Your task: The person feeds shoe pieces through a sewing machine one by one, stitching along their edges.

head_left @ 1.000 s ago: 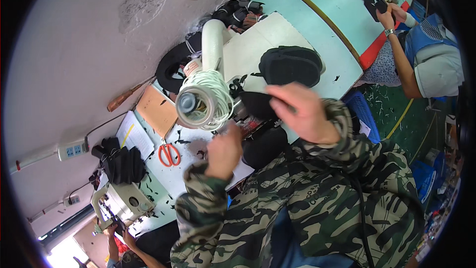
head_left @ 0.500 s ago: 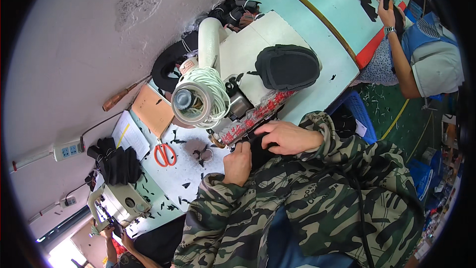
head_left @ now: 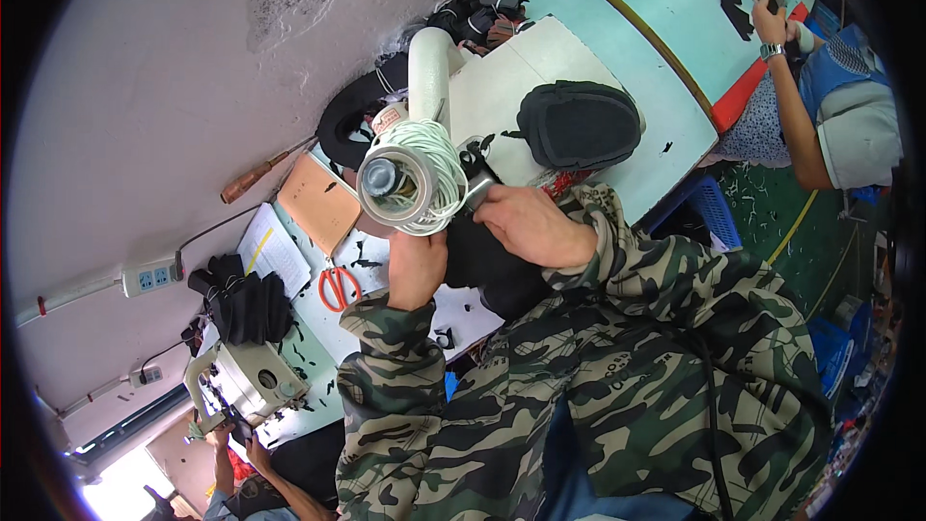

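Note:
A dark, soft-looking black fabric piece (head_left: 492, 270) spreads between my two hands, at the front of a white machine (head_left: 429, 72). My left hand (head_left: 418, 268) is closed at the fabric's left edge, its fingertips partly hidden below the machine's round end (head_left: 396, 188). My right hand (head_left: 542, 229) has bent fingers on the fabric's upper right part, close beside a shiny metal part (head_left: 479, 188) of the machine. A coil of pale cord (head_left: 439, 159) hangs around the machine's arm. The fabric's edge under the machine is out of sight.
Orange-handled scissors (head_left: 339, 287) and a tan board (head_left: 319, 205) lie left of the machine. A stack of black shaped pieces (head_left: 580, 125) sits on the board behind it. Black bundles (head_left: 241, 299) lie farther left. Co-workers sit at other machines, far right and lower left.
Both hands have moved up toward the machine, the left one also leftward. More of the black fabric now shows between them. The whole view has shifted slightly.

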`<state>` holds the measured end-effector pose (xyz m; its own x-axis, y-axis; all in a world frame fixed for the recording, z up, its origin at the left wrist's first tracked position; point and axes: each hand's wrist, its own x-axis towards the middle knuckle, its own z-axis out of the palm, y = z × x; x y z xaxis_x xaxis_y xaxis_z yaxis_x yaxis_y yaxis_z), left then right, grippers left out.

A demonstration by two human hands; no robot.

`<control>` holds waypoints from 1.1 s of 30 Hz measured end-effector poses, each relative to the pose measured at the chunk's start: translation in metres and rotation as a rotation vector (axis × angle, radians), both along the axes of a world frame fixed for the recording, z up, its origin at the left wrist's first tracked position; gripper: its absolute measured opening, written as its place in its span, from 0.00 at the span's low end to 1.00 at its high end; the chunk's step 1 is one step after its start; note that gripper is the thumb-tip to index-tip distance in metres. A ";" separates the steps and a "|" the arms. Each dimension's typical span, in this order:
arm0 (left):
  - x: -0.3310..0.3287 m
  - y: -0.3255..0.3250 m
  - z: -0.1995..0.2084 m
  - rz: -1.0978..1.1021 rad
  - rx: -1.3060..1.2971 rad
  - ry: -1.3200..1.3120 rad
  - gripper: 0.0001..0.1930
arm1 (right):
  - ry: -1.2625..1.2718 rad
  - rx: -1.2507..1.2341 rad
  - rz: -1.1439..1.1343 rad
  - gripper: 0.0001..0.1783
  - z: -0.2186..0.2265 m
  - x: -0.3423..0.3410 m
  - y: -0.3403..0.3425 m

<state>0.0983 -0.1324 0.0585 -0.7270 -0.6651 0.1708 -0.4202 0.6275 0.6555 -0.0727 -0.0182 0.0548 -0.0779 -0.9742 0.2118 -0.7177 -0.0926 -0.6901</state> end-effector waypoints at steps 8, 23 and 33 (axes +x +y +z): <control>0.002 0.020 0.029 0.109 0.729 -0.094 0.14 | -0.267 0.193 0.225 0.12 0.044 -0.052 0.005; -0.018 0.012 0.026 0.199 0.904 -0.198 0.16 | -0.578 0.345 -0.110 0.12 0.014 -0.009 0.027; 0.018 -0.006 0.013 -0.051 0.702 -0.214 0.13 | -0.697 0.358 -0.011 0.17 0.010 0.003 0.033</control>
<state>0.1164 -0.1385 0.0714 -0.7294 -0.5305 -0.4319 -0.5655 0.1124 0.8171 -0.0696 0.0143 0.0644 -0.0875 -0.9725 -0.2160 -0.1073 0.2248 -0.9685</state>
